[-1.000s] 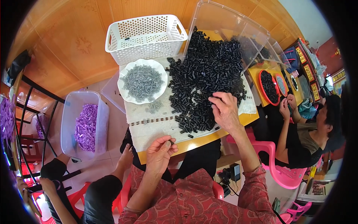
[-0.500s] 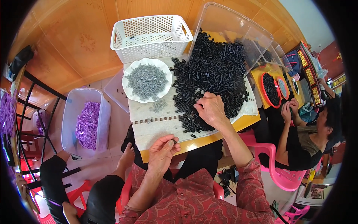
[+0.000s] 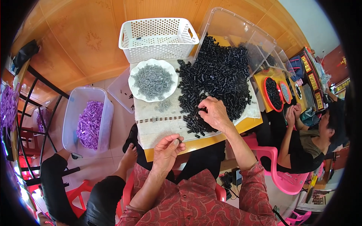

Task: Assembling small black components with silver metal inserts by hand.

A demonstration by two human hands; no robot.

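A large heap of small black tube-like plastic pieces (image 3: 222,71) spreads over a pale cloth (image 3: 154,132) on the yellow table. My right hand (image 3: 215,113) is at the heap's near edge, its thumb and forefinger closed around what looks like one black piece. Nearer to me, in front of the table edge, my left hand (image 3: 166,152) pinches a small dark piece between thumb and fingertips; most of it is covered. Left of the heap, a white scalloped plate (image 3: 132,87) holds many small clear plastic pieces (image 3: 152,81). A few more clear pieces lie on the cloth beside it.
A white perforated basket (image 3: 158,52) stands behind the plate. A clear bin (image 3: 237,22) lies tipped behind the heap. On the floor at left, a translucent tub (image 3: 69,124) holds purple pieces (image 3: 90,126). A co-worker (image 3: 307,139) sits at right by red trays (image 3: 266,94); another person's legs show lower left.
My right hand has shifted slightly toward me at the heap's edge, its fingertips now drawn in around a dark piece. My left hand keeps its pinch. The whole view has shifted a little.
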